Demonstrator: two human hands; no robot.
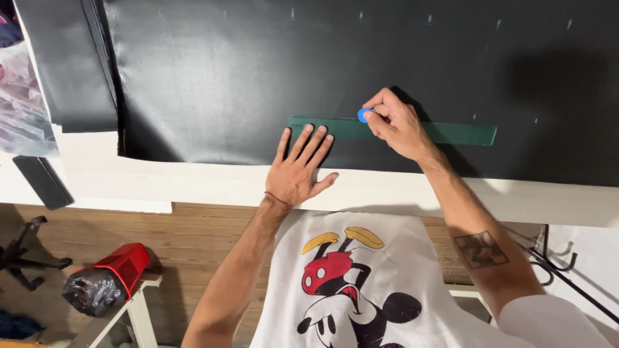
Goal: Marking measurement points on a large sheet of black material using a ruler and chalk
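Head cam: left hand (298, 169) is spread flat, pinning the green ruler (451, 133) on the black sheet (213, 77); right hand (398, 122) pinches a blue chalk piece (363, 115) at the ruler's top edge; a few small marks already dot the sheet, no drawn line visible yet.

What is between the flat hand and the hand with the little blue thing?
Between the left hand and the right hand pinching the blue chalk, the head view shows only the green ruler and bare black fabric.
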